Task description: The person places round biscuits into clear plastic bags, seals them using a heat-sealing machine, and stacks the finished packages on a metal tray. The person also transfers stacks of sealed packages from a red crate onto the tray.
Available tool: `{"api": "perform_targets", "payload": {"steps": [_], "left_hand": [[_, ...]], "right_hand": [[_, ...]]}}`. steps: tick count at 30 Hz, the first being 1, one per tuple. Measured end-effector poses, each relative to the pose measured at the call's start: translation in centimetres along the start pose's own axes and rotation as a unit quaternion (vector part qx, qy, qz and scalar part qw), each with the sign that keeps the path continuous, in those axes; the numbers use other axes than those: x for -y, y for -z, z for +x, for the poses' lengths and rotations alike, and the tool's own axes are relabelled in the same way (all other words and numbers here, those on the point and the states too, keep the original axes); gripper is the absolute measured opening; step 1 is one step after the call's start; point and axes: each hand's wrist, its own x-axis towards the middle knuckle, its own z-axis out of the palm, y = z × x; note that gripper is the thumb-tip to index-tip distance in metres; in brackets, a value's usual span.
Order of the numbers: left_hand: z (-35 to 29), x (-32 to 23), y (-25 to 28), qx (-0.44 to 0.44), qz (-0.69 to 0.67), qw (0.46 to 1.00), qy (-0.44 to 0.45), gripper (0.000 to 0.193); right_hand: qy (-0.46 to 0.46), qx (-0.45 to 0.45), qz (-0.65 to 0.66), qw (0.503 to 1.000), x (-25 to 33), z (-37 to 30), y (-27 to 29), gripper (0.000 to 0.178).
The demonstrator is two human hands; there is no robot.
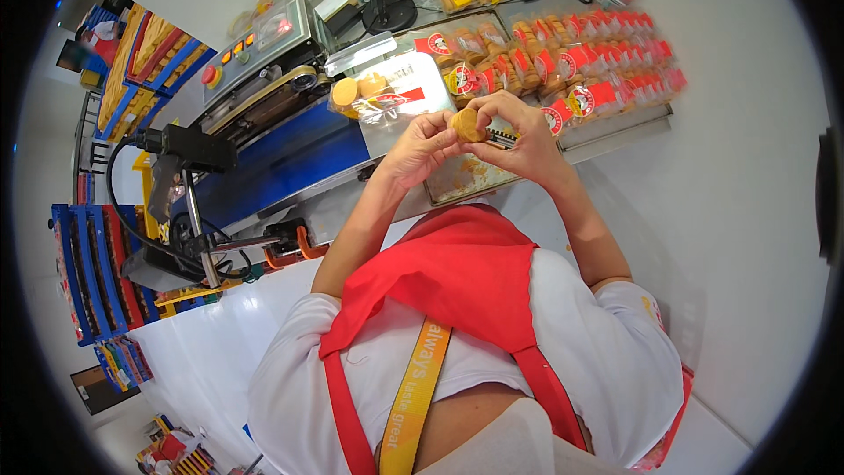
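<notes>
Between my two hands is a short stack of round golden cookies. My left hand pinches the stack from the left, fingers closed on its side. Curled around the other side, my right hand grips it with thumb and fingers. Just left of them, a clear bag of cookies with a red label lies partly open on a pale metal plate. Below the hands sits a metal tray with crumbs in it.
Rows of filled cookie bags with red labels cover the right side of the bench. A sealing machine and its blue conveyor belt stand to the left. Stacked crates are farther left.
</notes>
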Motion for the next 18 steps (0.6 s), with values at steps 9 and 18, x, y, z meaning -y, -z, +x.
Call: {"api": "perform_targets", "payload": {"steps": [9,18], "left_hand": [[0.2,1.2,0.9,-0.025,-0.051,0.998,0.003,0.023],[-2.5,2.7,-1.3,-0.214,0.541,0.813,0.032,0.027]], "right_hand": [[-0.073,-0.034,0.162,0.983,-2.4,-0.2,-0.5,0.025],[0.017,-0.013,-0.17,0.985,-4.2,-1.4,1.2,0.025]]}}
